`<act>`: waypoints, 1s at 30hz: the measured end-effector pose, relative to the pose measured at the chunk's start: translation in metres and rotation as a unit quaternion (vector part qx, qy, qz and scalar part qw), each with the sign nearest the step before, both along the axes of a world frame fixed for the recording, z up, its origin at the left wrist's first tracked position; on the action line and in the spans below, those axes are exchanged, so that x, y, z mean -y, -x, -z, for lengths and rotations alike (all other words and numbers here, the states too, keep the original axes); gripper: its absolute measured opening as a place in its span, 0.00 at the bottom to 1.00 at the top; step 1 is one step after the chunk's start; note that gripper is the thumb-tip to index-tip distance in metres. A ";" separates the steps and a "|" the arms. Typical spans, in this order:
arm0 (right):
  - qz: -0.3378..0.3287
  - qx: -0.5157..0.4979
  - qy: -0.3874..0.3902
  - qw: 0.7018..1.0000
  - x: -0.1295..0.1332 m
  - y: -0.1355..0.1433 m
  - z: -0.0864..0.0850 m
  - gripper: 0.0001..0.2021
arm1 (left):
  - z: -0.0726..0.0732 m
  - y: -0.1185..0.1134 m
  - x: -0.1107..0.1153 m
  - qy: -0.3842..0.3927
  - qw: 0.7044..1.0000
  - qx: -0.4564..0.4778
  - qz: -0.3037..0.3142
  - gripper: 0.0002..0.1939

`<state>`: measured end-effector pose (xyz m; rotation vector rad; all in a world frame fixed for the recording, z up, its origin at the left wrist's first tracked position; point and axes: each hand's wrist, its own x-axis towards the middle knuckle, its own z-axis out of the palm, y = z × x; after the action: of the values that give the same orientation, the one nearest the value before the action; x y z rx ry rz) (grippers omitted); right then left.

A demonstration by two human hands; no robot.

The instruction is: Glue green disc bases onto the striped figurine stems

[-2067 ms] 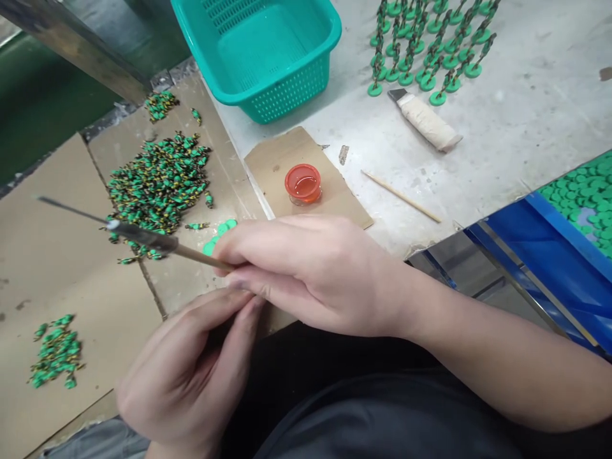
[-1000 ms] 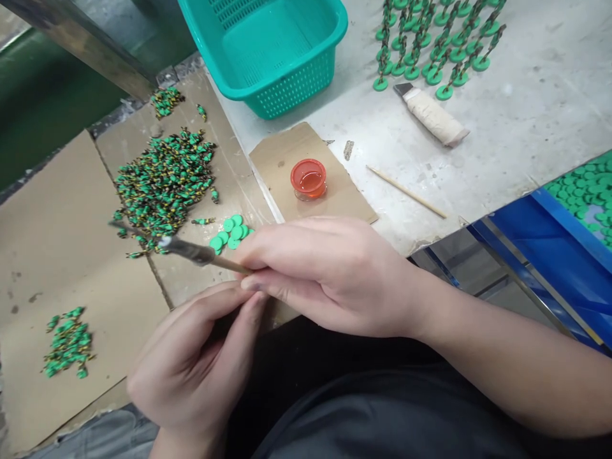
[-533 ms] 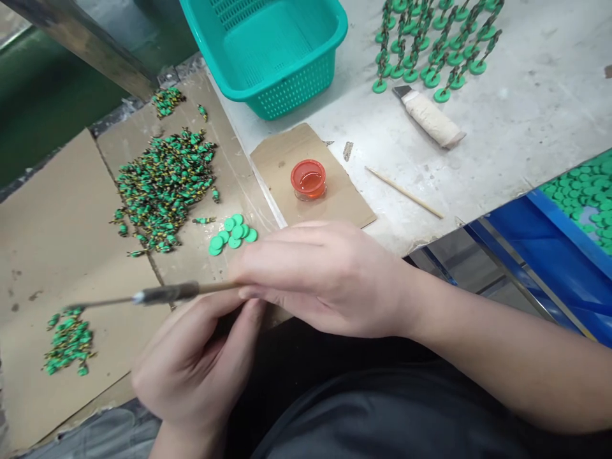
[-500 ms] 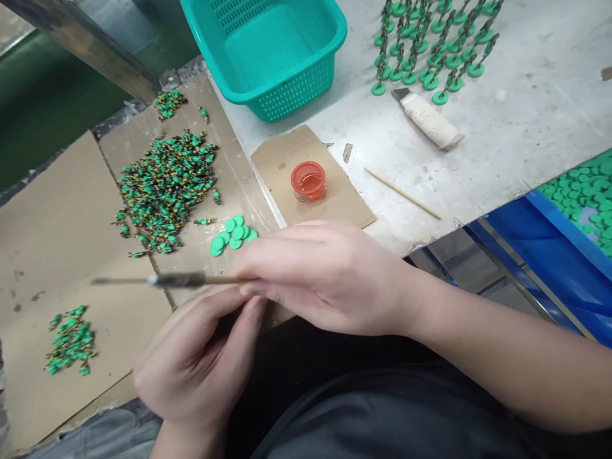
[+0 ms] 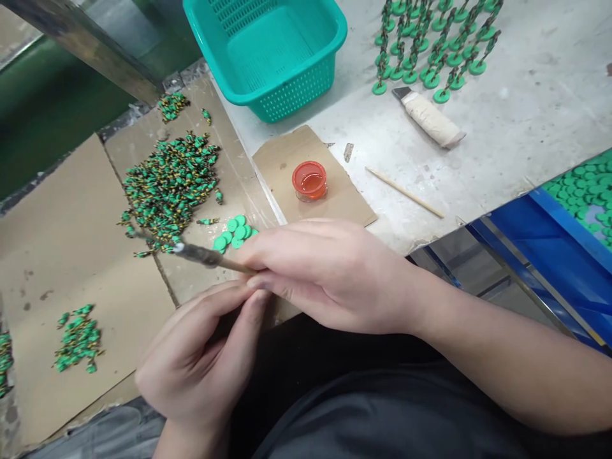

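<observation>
My right hand (image 5: 329,274) is closed on a thin wooden-handled tool (image 5: 203,255) with a dark wrapped section, its blurred thin end pointing up and left. Beside it, my left hand (image 5: 201,350) is pinched shut, its fingertips touching those of my right hand; anything between them is hidden. Just beyond the fingers lie several green discs (image 5: 233,233). A red cup (image 5: 310,180) with liquid in it stands on a cardboard piece (image 5: 282,153).
A big pile of small green figures (image 5: 167,185) and a smaller pile (image 5: 79,341) lie on cardboard at left. Behind are a teal basket (image 5: 291,95), standing figures (image 5: 430,76), a wrapped blade (image 5: 430,118) and a stick (image 5: 406,192). Discs fill a blue bin (image 5: 568,223) at right.
The tool has tilted, its free end swinging upward from nearly level. Both hands stay together in almost the same place. The view has shifted slightly.
</observation>
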<state>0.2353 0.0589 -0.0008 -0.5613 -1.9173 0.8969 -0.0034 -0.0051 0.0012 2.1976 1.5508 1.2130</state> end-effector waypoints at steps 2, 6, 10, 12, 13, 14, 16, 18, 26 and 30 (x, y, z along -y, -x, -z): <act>-0.007 0.011 0.008 1.000 0.000 0.000 0.000 0.12 | 0.001 0.002 -0.001 -0.004 1.000 -0.005 -0.001 0.12; -0.021 0.040 0.002 0.999 0.002 0.000 0.002 0.14 | 0.000 0.005 -0.002 -0.008 1.000 -0.015 0.005 0.11; -0.034 0.044 -0.011 0.998 0.002 0.001 0.004 0.17 | 0.001 0.007 0.001 -0.010 0.999 -0.030 0.005 0.10; -0.033 0.038 -0.015 0.999 0.002 0.002 0.004 0.17 | 0.001 0.008 0.002 -0.011 0.999 -0.036 0.001 0.09; -0.036 0.038 -0.016 0.999 0.002 0.002 0.004 0.16 | 0.001 0.009 0.002 -0.010 0.999 -0.038 0.000 0.09; -0.038 0.040 -0.017 0.998 0.001 0.002 0.004 0.16 | 0.001 0.009 0.002 -0.010 0.999 -0.038 0.000 0.08; -0.040 0.040 -0.020 0.998 0.000 0.002 0.006 0.15 | 0.000 0.009 0.001 -0.006 0.999 -0.034 0.004 0.08; -0.035 0.029 -0.020 0.999 -0.001 0.003 0.007 0.14 | 0.000 0.007 -0.001 0.000 1.000 -0.024 0.011 0.07; 0.100 -0.112 0.066 0.986 0.017 -0.012 -0.012 0.05 | -0.008 -0.004 0.005 0.097 0.994 0.028 -0.035 0.08; 0.133 -0.123 0.147 0.972 0.036 -0.023 -0.012 0.04 | -0.013 -0.004 0.006 0.142 0.982 0.104 -0.075 0.03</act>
<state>0.2582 0.0227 0.0115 -0.8209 -1.4564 1.0295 0.0008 -0.0114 0.0144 1.7468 1.7059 1.1355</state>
